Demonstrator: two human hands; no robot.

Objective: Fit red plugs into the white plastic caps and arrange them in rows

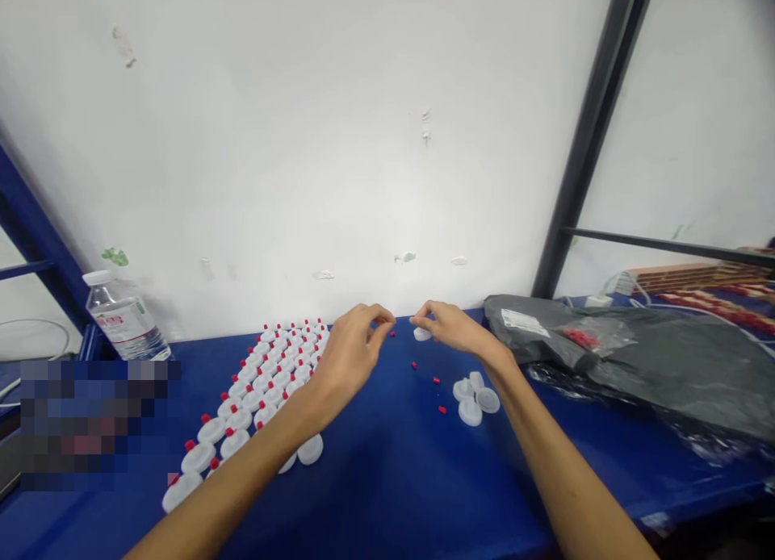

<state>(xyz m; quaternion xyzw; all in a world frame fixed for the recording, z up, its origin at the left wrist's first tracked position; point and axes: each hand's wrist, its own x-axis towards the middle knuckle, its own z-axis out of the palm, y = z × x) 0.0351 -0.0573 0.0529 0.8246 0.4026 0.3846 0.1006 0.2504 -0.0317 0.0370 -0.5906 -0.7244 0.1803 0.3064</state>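
My left hand (357, 342) is raised over the blue table with thumb and forefinger curled nearly together; whatever they hold, if anything, is too small to make out. A small red tip (392, 334) shows just below its fingertips. Facing it, my right hand (446, 324) pinches a round white plastic cap (422, 334), mostly covered by the fingers. Several white caps with red tips (260, 382) stand in rows left of and partly behind my left hand. Beside my right forearm lies a small group of plain white caps (471, 412). Loose red tips (437, 380) are scattered between my hands and this group.
A water bottle (127, 318) stands at the left near the wall. Dark plastic bags (635, 366) cover the right side, with a clear packet of red pieces (582, 337) on top. A dark metal post (584, 148) rises behind them. The white wall (387, 181) borders the table (387, 495).
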